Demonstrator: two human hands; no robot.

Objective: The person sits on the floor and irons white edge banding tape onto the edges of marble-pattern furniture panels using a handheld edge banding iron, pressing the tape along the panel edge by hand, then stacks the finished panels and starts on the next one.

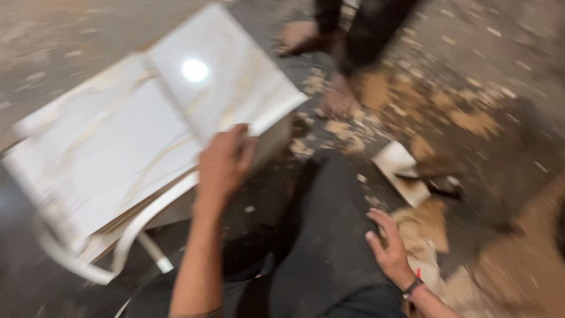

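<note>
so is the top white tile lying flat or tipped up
Tipped up: the left hand lifts the top tile at its edge, angled above the stack.

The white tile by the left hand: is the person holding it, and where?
The left hand grips the top white tile at its near edge. The right hand is open and holds nothing.

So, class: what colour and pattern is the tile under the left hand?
Glossy white tile with faint beige veins, seen in the head view.

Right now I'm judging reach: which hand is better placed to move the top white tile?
Left. The left hand already rests on the top white tile's edge; the right hand hovers open, apart, near paper scraps.
</note>
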